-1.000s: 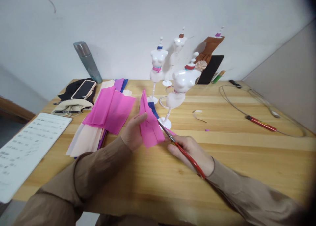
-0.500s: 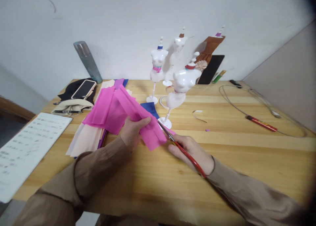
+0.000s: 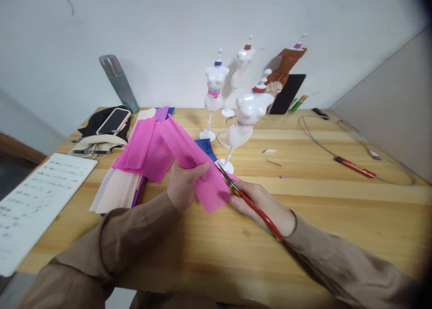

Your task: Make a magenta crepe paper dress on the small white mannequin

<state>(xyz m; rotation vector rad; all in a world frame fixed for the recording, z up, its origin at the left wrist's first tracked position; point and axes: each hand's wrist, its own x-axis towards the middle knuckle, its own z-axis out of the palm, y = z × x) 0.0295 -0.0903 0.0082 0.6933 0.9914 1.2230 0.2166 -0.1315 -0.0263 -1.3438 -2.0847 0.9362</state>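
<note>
My left hand is closed on a folded strip of pink crepe paper, its thumb lying along the top. In my right hand is a pair of scissors with red handles. The blades point up and left along the strip's right edge, with some pink paper behind them. How far the blades are apart I cannot tell. Left of my left hand, more pink crepe paper rests over cream sheets. A blue piece lies behind the strip.
White mini mannequins stand behind my hands, the nearest close to the scissors. A brown-clad one leans by a black tablet. A bottle, a phone and a written sheet are left; a red-handled tool with a cable lies right.
The pink strip has turned a little, its lower end shifting slightly down and right. My left hand has tilted with it; the scissors remain nearly in place at its edge.
</note>
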